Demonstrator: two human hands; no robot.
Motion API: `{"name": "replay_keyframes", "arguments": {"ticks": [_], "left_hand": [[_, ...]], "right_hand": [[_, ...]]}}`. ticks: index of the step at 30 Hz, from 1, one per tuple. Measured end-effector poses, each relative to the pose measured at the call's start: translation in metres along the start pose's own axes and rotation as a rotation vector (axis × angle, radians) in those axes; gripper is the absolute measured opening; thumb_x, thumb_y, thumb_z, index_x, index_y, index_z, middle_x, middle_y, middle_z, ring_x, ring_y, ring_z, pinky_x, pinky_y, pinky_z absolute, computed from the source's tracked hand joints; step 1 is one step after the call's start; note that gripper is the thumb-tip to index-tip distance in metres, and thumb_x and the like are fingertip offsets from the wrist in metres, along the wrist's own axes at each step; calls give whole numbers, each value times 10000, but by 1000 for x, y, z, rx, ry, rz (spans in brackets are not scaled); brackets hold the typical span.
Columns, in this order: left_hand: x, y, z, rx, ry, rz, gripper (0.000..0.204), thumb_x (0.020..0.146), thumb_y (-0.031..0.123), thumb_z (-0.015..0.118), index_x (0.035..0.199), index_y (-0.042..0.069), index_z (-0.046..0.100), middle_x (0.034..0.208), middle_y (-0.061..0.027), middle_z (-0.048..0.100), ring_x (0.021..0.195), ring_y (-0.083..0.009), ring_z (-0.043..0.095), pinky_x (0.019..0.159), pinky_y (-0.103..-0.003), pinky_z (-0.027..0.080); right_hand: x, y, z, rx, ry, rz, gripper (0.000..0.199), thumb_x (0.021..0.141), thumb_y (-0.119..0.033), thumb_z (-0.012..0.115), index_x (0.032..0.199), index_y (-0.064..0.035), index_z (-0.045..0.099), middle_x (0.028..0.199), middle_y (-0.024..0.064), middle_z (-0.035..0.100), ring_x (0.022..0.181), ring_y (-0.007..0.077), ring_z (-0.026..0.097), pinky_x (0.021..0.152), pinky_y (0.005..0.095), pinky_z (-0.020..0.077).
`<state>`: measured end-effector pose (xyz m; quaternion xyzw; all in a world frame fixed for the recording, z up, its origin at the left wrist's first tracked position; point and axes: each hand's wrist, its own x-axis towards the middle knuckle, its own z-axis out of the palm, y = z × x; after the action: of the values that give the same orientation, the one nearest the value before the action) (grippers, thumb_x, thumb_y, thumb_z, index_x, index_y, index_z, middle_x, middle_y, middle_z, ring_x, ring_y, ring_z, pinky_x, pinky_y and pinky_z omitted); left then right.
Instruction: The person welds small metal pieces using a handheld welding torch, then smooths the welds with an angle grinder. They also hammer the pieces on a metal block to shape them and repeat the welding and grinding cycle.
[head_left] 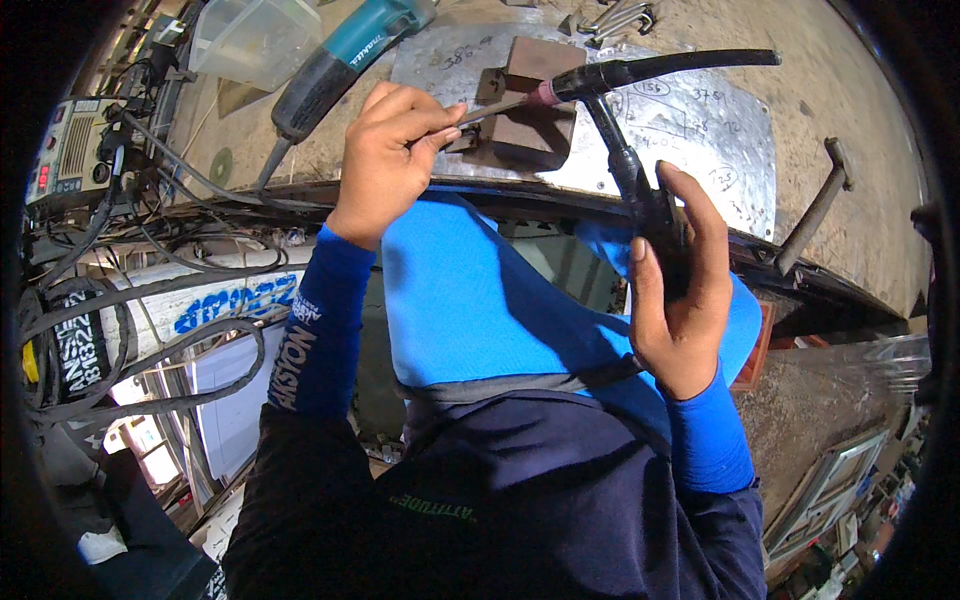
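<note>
My right hand (690, 310) is wrapped loosely around the dark handle of a TIG welding torch (625, 160), thumb and forefinger extended along it. The torch's long black back cap (690, 66) points right, and its pink cup (545, 94) faces left. My left hand (395, 150) pinches a thin dark rod-like piece (490, 111) between thumb and fingertips. Its far end lies at the cup's mouth; whether it enters the cup I cannot tell. Beneath them, brown rectangular blocks (545, 60) rest on a metal sheet (735, 150) with handwritten marks.
A teal and black power grinder (350, 65) lies left on the workbench (845, 100), beside a clear plastic container (240, 45). A bent metal bar (812, 205) stands at the right edge. Cables (190, 262) hang near a control box (65, 150). Blue cloth (460, 300) covers my lap.
</note>
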<state>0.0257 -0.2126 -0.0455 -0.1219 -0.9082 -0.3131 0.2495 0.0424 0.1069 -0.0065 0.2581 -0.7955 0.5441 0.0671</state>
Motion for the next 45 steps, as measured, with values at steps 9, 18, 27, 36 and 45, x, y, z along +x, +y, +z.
{"name": "replay_keyframes", "arguments": {"ticks": [9,18,27,36,45], "left_hand": [[0,2,0,-8,-10,-30,238,858,-12,811,1086,42,851,888,-73,699,881,-221,625,784,-335,494],[-1,-1,2,-21,3,-24,252,851,-31,813,1090,39,850,904,-77,707,883,-218,624,781,-331,499],[-1,2,1,-29,0,-40,250,860,-32,809,1098,35,847,898,-76,696,882,-220,623,788,-330,499],[-1,2,2,-22,-1,-31,213,865,-20,813,1070,26,847,898,-77,699,886,-220,627,791,-335,501],[-2,2,2,-9,-3,-37,205,864,-15,819,1062,24,848,896,-79,699,888,-219,627,790,-333,503]], "right_hand": [[-3,1,4,63,72,67,570,946,84,623,1507,29,544,1456,245,636,1360,346,638,1148,395,465],[-6,1,3,-34,102,-10,554,952,77,647,1496,35,553,1428,228,660,1358,317,640,1144,394,470],[7,-8,-9,113,15,99,550,977,86,608,1518,53,514,1496,211,596,1410,288,579,1195,384,415],[10,-8,-11,79,-15,90,550,978,83,606,1518,35,520,1494,211,599,1419,288,575,1206,388,407],[14,-7,-15,132,-24,75,552,980,86,614,1520,23,521,1502,197,596,1430,289,569,1214,396,405]]}}
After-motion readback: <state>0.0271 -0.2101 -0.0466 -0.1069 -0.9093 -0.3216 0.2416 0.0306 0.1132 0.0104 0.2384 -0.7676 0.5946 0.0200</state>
